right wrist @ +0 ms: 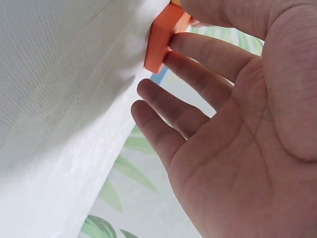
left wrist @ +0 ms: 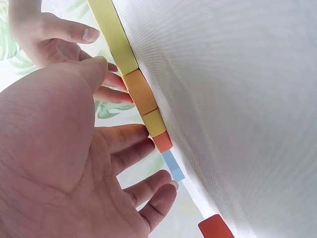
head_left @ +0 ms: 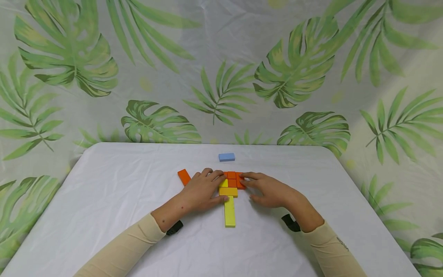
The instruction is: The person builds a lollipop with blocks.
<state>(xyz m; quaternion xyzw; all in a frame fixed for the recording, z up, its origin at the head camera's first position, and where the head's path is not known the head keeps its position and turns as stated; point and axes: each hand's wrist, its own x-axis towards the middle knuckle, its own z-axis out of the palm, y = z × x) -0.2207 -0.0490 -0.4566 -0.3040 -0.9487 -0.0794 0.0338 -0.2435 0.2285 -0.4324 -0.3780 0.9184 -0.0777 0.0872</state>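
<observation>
Several flat wooden blocks lie together at the middle of the table. Orange-red blocks form the right part, beside a small yellow block. Below them sits an amber block, and a long pale-yellow block points toward me from it. My left hand lies along the group's left side, fingertips at its upper-left edge, thumb at the top of the long block; it hides that side partly. My right hand touches the rightmost orange block with its extended index and middle fingers, the other fingers apart from it.
A blue block lies alone farther back. A separate orange block lies tilted left of my left hand. Black wrist straps show under the forearms. A leaf-patterned cloth hangs behind the white table.
</observation>
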